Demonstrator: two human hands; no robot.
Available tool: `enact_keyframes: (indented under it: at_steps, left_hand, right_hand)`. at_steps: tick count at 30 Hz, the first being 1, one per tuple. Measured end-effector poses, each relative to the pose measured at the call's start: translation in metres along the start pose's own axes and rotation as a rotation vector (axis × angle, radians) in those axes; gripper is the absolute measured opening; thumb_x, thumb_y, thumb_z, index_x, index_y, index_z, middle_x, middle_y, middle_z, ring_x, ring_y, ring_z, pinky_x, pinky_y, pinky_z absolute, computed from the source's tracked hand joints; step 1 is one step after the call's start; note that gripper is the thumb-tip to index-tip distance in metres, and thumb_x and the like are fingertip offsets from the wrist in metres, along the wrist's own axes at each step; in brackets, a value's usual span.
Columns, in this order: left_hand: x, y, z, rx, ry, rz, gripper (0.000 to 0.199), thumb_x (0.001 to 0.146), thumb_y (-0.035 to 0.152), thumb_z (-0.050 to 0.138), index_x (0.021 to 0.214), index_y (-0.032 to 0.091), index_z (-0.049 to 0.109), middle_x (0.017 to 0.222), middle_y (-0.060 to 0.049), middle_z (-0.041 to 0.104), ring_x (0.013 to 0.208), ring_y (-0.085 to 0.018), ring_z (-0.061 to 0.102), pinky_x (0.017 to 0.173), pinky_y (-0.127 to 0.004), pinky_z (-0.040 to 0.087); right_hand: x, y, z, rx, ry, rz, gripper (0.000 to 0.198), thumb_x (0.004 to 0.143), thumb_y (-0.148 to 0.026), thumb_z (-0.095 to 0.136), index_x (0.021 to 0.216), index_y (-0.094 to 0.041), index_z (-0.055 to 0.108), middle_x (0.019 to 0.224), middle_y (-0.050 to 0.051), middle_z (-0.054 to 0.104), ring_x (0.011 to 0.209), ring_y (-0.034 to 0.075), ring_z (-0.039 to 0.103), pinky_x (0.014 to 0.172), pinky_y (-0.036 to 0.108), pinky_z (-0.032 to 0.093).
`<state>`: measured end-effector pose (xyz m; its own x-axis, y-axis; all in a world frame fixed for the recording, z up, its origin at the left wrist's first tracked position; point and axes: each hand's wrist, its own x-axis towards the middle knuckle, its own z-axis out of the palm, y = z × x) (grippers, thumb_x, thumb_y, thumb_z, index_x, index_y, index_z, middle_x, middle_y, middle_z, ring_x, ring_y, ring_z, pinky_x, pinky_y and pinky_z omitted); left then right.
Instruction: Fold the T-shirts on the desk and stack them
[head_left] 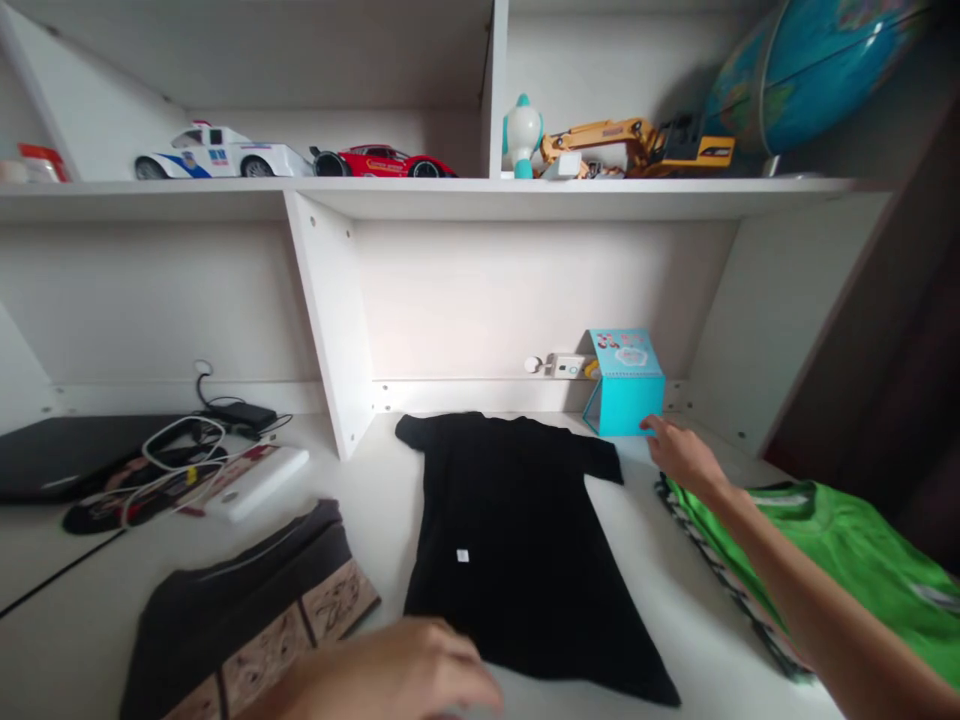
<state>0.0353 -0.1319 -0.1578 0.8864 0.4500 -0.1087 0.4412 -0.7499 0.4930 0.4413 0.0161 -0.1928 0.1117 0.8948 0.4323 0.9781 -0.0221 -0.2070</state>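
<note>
A black T-shirt (pixel 517 540) lies spread on the white desk, sleeves toward the wall, with a small white tag low on it. My left hand (pixel 397 670) is over its near left edge, slightly blurred, fingers loosely stretched and holding nothing I can see. My right hand (pixel 686 460) reaches past the shirt's right sleeve, fingers partly extended. Its fingertips are at the lower right corner of a turquoise desk calendar (pixel 631 405); whether they touch it I cannot tell. Beneath my right forearm lies a stack of folded clothes topped by a green shirt (pixel 862 560).
A folded dark grey shirt (pixel 255 580) with printed panels lies left. Behind it are a white power strip (pixel 259 482), tangled cables and a black laptop (pixel 75 455). An upright panel (pixel 330 320) divides the desk. Toy vehicles and a globe (pixel 810 75) stand on the shelf above.
</note>
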Motion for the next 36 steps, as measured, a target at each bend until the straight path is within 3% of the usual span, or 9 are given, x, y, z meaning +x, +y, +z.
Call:
enact_keyframes:
  at_steps: [5, 8, 11, 14, 18, 24, 29, 33, 36]
  left_hand:
    - [0.045, -0.083, -0.004, 0.129, 0.251, -0.281, 0.041, 0.086, 0.029, 0.043, 0.126, 0.023, 0.045, 0.137, -0.008, 0.039, 0.124, -0.025, 0.037, 0.102, -0.037, 0.029]
    - [0.048, -0.118, -0.001, 0.208, 0.216, -0.37, 0.043, 0.082, 0.033, 0.047, 0.124, 0.02, 0.047, 0.136, -0.012, 0.038, 0.124, -0.031, 0.035, 0.098, -0.042, 0.031]
    - [0.026, -0.124, -0.007, 0.165, 0.179, -0.352, 0.025, 0.081, 0.03, 0.046, 0.101, 0.021, 0.058, 0.114, -0.007, 0.053, 0.097, -0.022, 0.055, 0.083, -0.03, 0.042]
    - [-0.011, -0.115, -0.02, 0.129, 0.083, -0.412, 0.016, 0.077, 0.028, 0.05, 0.085, 0.022, 0.062, 0.093, -0.002, 0.058, 0.077, -0.017, 0.058, 0.072, -0.025, 0.044]
    - [-0.059, -0.112, -0.012, 0.146, 0.201, -0.576, 0.035, 0.083, 0.04, 0.044, 0.113, 0.03, 0.058, 0.118, -0.004, 0.056, 0.111, -0.024, 0.049, 0.095, -0.034, 0.037]
    - [-0.092, -0.158, 0.037, 0.26, 0.347, -0.928, 0.052, 0.085, 0.053, 0.032, 0.135, 0.037, 0.032, 0.148, -0.003, 0.015, 0.133, -0.037, 0.007, 0.095, -0.067, 0.016]
    - [-0.103, -0.195, 0.01, 0.277, 0.276, -1.034, 0.052, 0.086, 0.052, 0.028, 0.136, 0.038, 0.026, 0.148, -0.002, 0.012, 0.134, -0.034, -0.001, 0.095, -0.068, 0.013]
    - [-0.068, -0.184, -0.036, 0.306, 0.138, -1.008, 0.061, 0.082, 0.055, 0.037, 0.135, 0.026, 0.036, 0.146, -0.013, 0.018, 0.133, -0.036, 0.002, 0.096, -0.066, 0.014]
    - [0.002, -0.166, -0.05, 0.347, 0.197, -0.743, 0.064, 0.084, 0.056, 0.03, 0.139, 0.022, 0.027, 0.147, -0.012, 0.014, 0.135, -0.031, 0.002, 0.101, -0.058, 0.016]
  right_hand:
    - [-0.035, -0.054, 0.035, 0.088, -0.335, -0.243, 0.039, 0.086, -0.033, 0.038, 0.119, -0.016, 0.052, 0.121, 0.011, 0.054, 0.111, 0.023, 0.05, 0.093, 0.032, 0.037]
    - [-0.067, -0.072, 0.051, 0.136, -0.549, -0.372, 0.06, 0.081, -0.057, 0.044, 0.132, -0.026, 0.041, 0.139, 0.006, 0.037, 0.127, 0.024, 0.032, 0.101, 0.034, 0.031]
    - [-0.087, -0.058, 0.052, 0.189, -0.693, -0.364, 0.071, 0.08, -0.065, 0.038, 0.138, -0.027, 0.027, 0.146, 0.006, 0.019, 0.133, 0.026, 0.014, 0.105, 0.041, 0.023]
    - [-0.089, -0.033, 0.043, 0.223, -0.776, -0.303, 0.075, 0.078, -0.064, 0.041, 0.139, -0.024, 0.024, 0.147, 0.007, 0.017, 0.134, 0.024, 0.01, 0.107, 0.041, 0.016]
    - [-0.085, -0.035, 0.033, 0.06, -0.736, -0.197, 0.07, 0.078, -0.053, 0.048, 0.138, -0.022, 0.03, 0.146, 0.009, 0.017, 0.134, 0.027, 0.009, 0.106, 0.048, 0.015]
    - [-0.112, -0.11, 0.049, 0.114, -0.608, -0.221, 0.069, 0.084, -0.066, 0.024, 0.141, -0.028, 0.016, 0.148, 0.008, 0.006, 0.133, 0.027, -0.001, 0.105, 0.05, 0.017]
    - [-0.136, -0.121, 0.05, 0.116, -0.625, -0.231, 0.069, 0.082, -0.069, 0.02, 0.14, -0.032, 0.012, 0.148, 0.005, -0.001, 0.131, 0.027, -0.01, 0.105, 0.052, 0.008]
    - [-0.132, -0.102, 0.038, 0.21, -0.75, -0.237, 0.068, 0.082, -0.069, 0.025, 0.14, -0.036, 0.007, 0.148, 0.001, -0.003, 0.132, 0.024, -0.01, 0.106, 0.051, 0.009]
    - [-0.102, -0.091, 0.047, 0.174, -0.669, -0.178, 0.07, 0.082, -0.068, 0.026, 0.14, -0.034, 0.008, 0.149, 0.002, 0.002, 0.134, 0.022, -0.005, 0.106, 0.049, 0.014]
